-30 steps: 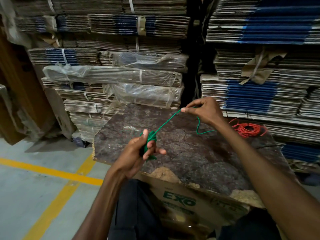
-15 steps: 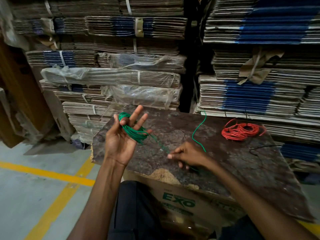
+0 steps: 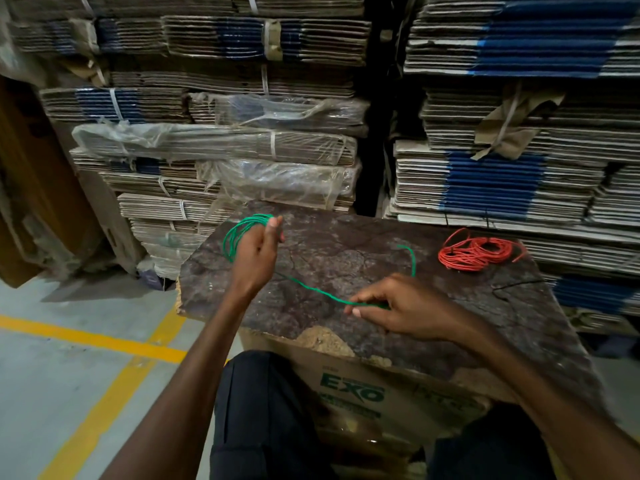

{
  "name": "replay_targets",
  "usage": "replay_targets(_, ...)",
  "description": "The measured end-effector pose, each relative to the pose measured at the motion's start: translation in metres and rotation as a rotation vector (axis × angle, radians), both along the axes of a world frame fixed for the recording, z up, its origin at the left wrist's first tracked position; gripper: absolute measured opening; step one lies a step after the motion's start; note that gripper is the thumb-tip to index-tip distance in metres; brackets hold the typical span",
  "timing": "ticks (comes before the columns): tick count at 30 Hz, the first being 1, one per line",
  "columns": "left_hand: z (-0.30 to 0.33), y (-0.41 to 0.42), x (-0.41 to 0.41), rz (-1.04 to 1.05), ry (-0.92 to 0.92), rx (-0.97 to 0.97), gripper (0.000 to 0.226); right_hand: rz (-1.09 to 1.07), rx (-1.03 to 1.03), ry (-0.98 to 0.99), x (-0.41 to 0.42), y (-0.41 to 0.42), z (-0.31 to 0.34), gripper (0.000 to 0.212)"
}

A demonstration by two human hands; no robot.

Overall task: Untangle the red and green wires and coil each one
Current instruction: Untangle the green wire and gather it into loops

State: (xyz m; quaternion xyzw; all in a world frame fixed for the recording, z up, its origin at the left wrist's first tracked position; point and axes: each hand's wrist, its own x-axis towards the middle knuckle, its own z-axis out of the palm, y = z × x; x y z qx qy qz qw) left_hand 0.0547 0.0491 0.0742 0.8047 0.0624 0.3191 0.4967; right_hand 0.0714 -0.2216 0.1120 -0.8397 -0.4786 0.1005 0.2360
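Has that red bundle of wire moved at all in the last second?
No. The red wire lies coiled at the same far right spot on the board; neither hand touches it.

The person's two forearms were bare, with no sleeve reaching into view. The left hand (image 3: 256, 258) and the right hand (image 3: 408, 308) wore no gloves or rings. Dark, plain trousers (image 3: 263, 410) covered both legs.

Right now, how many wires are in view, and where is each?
2. The green wire runs from loops on the left hand to the right hand; the red wire lies coiled on the board's far right.
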Motion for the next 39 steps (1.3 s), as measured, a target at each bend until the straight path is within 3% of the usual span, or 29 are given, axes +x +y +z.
replay_targets(3, -0.004, -0.008, 0.000, -0.025, 0.080, 0.268, 0.047, -0.054, 0.093, -0.175, 0.004, -0.008, 0.028, 0.017)
replay_targets(8, -0.005, -0.016, -0.011, -0.123, 0.168, 0.384, 0.045, -0.160, 0.269, -0.260, 0.024, -0.016, 0.054, 0.015)
replay_targets(14, -0.003, -0.035, -0.036, -0.416, 0.322, 0.154, 0.065, -0.313, 0.443, -0.436, 0.054, 0.000, 0.061, 0.019)
replay_targets(17, 0.004, -0.046, -0.049, -0.494, 0.356, -0.050, 0.050, -0.350, 0.480, -0.421, 0.071, 0.010, 0.059, 0.018)
replay_targets(21, 0.011, -0.047, -0.059, -0.598, 0.365, -0.329, 0.049, -0.400, 0.392, -0.413, 0.092, 0.018, 0.047, 0.018)
replay_targets(26, 0.012, -0.039, -0.067, -0.711, 0.242, -0.653, 0.048, -0.425, 0.163, -0.475, 0.099, 0.019, 0.025, 0.024)
replay_targets(31, 0.010, -0.039, -0.074, -0.829, 0.032, -0.959, 0.039, -0.356, 0.107, -0.276, 0.094, 0.021, 0.008, 0.023)
replay_targets(35, 0.014, -0.035, -0.069, -1.222, -0.180, -1.217, 0.051, -0.317, 0.113, -0.109, 0.068, 0.027, -0.006, 0.016)
replay_targets(39, 0.028, -0.032, -0.061, -1.208, -0.329, -1.244, 0.050, -0.184, 0.257, 0.131, 0.031, 0.035, -0.031, 0.011)
